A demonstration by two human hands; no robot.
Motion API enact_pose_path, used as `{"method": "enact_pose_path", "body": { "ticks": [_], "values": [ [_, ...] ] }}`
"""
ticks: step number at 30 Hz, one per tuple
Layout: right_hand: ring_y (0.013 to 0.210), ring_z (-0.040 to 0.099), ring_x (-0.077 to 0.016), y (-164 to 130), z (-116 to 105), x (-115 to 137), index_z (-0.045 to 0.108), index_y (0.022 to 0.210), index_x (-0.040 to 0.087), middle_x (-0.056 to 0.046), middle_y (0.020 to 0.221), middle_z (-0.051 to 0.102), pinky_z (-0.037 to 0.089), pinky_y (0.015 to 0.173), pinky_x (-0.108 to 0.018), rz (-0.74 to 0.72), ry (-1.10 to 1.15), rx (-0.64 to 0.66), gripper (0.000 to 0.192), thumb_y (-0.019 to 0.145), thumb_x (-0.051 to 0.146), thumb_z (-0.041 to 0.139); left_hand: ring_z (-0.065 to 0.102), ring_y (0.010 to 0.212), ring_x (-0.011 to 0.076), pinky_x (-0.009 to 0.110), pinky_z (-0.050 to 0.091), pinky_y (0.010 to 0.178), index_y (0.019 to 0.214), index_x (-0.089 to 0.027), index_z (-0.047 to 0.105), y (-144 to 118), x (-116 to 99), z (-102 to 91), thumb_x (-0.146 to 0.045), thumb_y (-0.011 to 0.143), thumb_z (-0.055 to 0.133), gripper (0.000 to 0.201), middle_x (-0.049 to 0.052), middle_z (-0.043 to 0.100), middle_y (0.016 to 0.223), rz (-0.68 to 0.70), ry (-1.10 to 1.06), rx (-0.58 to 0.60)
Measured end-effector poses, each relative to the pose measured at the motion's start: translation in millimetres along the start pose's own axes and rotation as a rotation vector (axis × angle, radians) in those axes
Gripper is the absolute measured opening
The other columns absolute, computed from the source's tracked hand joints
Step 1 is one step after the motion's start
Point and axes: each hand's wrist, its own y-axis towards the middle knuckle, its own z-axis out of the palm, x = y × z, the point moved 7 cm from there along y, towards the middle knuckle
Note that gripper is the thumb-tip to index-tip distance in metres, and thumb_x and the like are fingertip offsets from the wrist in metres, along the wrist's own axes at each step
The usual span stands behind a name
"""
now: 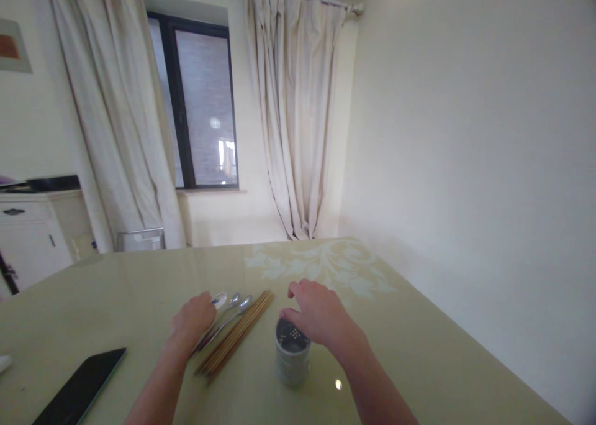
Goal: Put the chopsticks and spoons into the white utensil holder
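Observation:
My left hand (pixel 193 316) is closed at the white spoon (pixel 218 299), whose bowl shows past my fingers while its handle is hidden. Just right of it lie two metal spoons (pixel 244 303), slanting away from me. Beside those rests a bundle of wooden chopsticks (pixel 242 332). My right hand (pixel 319 312) hovers over the rim of a grey-green cylindrical holder (pixel 293 356), thumb and fingers apart with nothing between them. The holder stands upright, and its dark inside shows a pattern of small light holes or dots at the bottom.
A dark flat tablet or phone (pixel 84 384) lies at the near left of the pale green table (pixel 139 276). Part of a white object (pixel 4 363) shows at the left edge. A wall (pixel 488 164) runs along the table's right side; curtains (pixel 298 102) and a window hang beyond.

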Motion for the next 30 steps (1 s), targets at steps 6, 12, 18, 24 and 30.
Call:
{"method": "enact_pose_path", "body": {
  "ticks": [6,12,18,24,30],
  "values": [
    [0.117,0.070,-0.0406,-9.2,-0.7,10.2,0.072,0.129,0.020,-0.017,0.127,0.074,0.056,0.094,-0.050,-0.022,0.052,0.041,0.070,0.080,0.070,0.080,0.077,0.108,0.0329,0.038,0.055,0.085,0.103,-0.017,0.077,6.3,3.4,16.1,-0.019,0.097,0.040,0.038,0.021,0.080,0.119,0.019,-0.060,-0.010],
    [0.117,0.071,-0.0417,-12.2,5.2,11.9,0.070,0.135,0.021,-0.017,0.129,0.074,0.057,0.097,-0.051,-0.013,0.051,0.120,0.084,0.068,0.068,0.089,0.078,0.106,0.0295,0.033,0.054,0.084,0.100,-0.020,0.076,8.4,1.7,25.4,-0.019,0.096,0.045,0.031,0.017,0.082,0.115,0.041,-0.096,0.027],
    [0.116,0.072,-0.0413,-9.6,9.0,11.2,0.070,0.135,0.022,-0.016,0.128,0.076,0.058,0.094,-0.049,-0.021,0.005,0.150,0.084,0.064,0.061,0.094,0.079,0.105,0.0274,0.031,0.053,0.080,0.116,-0.022,0.071,11.0,1.3,27.6,-0.017,0.096,0.047,0.032,0.013,0.083,0.112,0.045,-0.115,0.051],
    [0.102,0.076,-0.0390,-8.8,10.9,11.0,0.078,0.114,0.026,-0.012,0.112,0.080,0.058,0.082,-0.044,-0.020,-0.027,0.127,0.059,0.064,0.054,0.093,0.078,0.108,0.0272,0.031,0.052,0.082,0.108,-0.022,0.073,9.9,1.2,25.4,-0.020,0.098,0.047,0.027,0.014,0.082,0.116,0.067,-0.109,0.053],
    [0.099,0.076,-0.0375,-2.6,19.6,17.3,0.075,0.116,0.021,-0.014,0.111,0.078,0.058,0.078,-0.042,-0.089,0.015,0.095,0.053,0.069,0.045,0.085,0.078,0.106,0.0295,0.032,0.052,0.080,0.101,-0.020,0.073,3.4,-1.0,24.1,-0.024,0.099,0.050,0.023,0.016,0.082,0.112,0.055,-0.099,0.035]
  ]
}}
